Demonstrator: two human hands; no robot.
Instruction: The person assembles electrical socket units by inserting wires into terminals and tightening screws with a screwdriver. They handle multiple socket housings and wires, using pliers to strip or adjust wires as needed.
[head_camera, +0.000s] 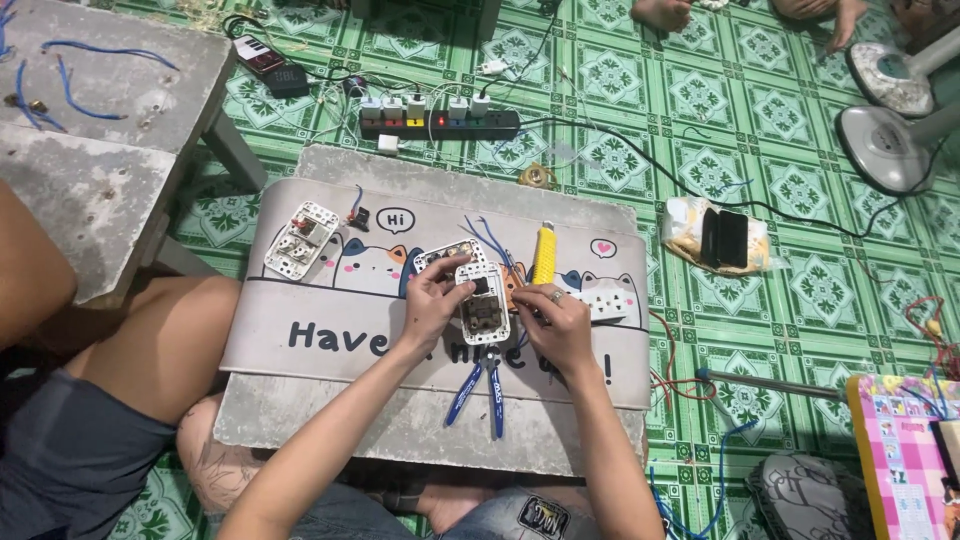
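Forearms reach up from the lap; both hands grip a white socket (483, 300) over the mat (300, 330).
The left hand (432, 300) pinches its left edge, the right hand (553, 322) holds its right side, fingers curled. Blue pliers (480, 385) lie just below; a yellow knife (543, 255) and a second socket (300, 240) rest farther up. A power strip (440, 123) lies beyond on the green floor.

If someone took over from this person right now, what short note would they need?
Left hand: grips the left edge of a white switch plate, held back-up above the mat.
Right hand: pinches the plate's right side.
Nearby: second plate at the mat's far left, yellow tool behind, blue-handled pliers in front.
Done: plate lifted, its back exposed.
Left: blue wires lie loose behind it.
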